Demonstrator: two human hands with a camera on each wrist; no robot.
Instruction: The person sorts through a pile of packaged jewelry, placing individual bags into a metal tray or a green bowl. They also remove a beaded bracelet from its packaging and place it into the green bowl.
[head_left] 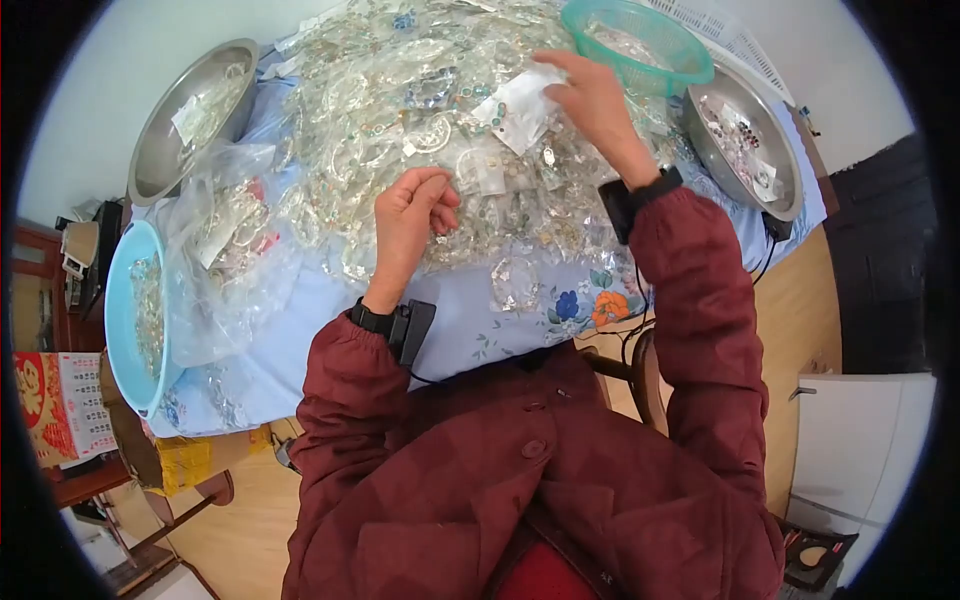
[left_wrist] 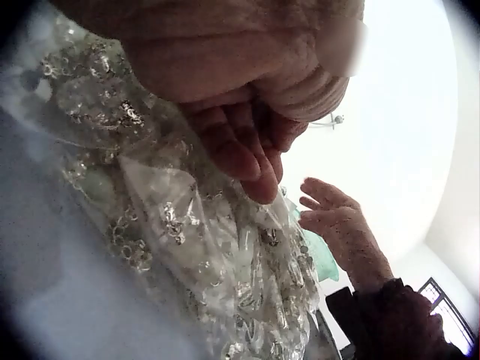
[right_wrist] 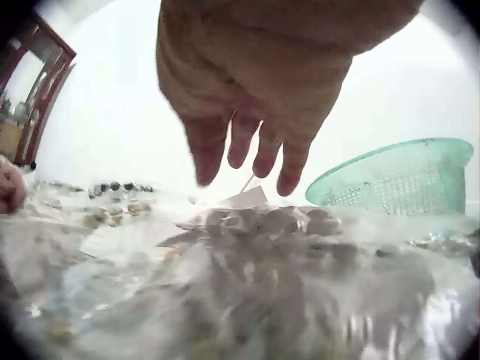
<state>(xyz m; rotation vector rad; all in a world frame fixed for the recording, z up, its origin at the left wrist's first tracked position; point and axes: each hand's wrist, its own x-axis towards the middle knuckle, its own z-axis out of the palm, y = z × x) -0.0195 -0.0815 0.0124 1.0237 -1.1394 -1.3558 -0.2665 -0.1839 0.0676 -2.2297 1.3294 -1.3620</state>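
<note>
Small clear bags of jewellery [head_left: 370, 120] lie in a wide heap on the blue flowered cloth [head_left: 450, 310]. Above the heap's near part, the left hand [head_left: 415, 210] hangs with its fingers loosely bent and nothing visible in them; the left wrist view shows those fingers [left_wrist: 259, 176] beside the clear bags [left_wrist: 172, 210]. The right hand [head_left: 595, 105] is over the far right part, next to white paper tags [head_left: 522, 108]. In the right wrist view its fingers [right_wrist: 266, 154] point down, spread and fairly straight, with no item seen between them.
A green basket [head_left: 690, 70] and a steel bowl [head_left: 785, 190] stand at the right. On the left are another steel bowl [head_left: 150, 165], a large plastic bag [head_left: 190, 330] and a blue basin [head_left: 115, 320]. Cables [head_left: 635, 340] hang at the near table edge.
</note>
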